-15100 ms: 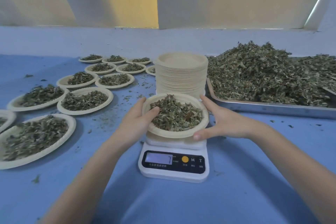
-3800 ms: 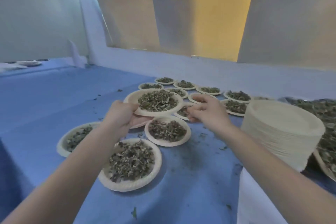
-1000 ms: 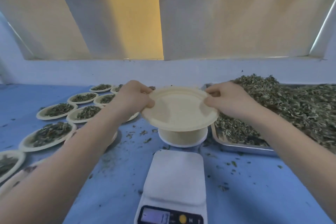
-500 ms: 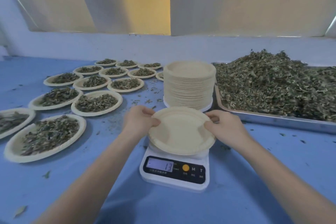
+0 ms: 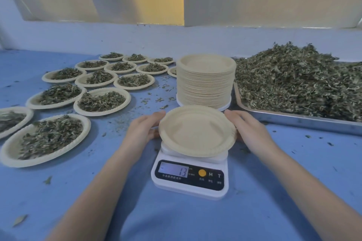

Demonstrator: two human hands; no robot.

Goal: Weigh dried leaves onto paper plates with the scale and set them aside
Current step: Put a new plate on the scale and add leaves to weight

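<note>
Empty beige paper plate (image 5: 196, 130) sits on the white digital kitchen scale (image 5: 191, 177), display reads 13. Left hand (image 5: 144, 130) and right hand (image 5: 247, 128) flank its rim, fingers relaxed, gripping nothing. Centre it, let go, tare, then add dried leaves (image 5: 297, 78) from right of scale.

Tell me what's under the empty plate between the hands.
The empty plate rests on the white scale, whose display shows 13 with a minus sign. The plate covers the weighing platform, so nothing else beneath can be seen.
</note>
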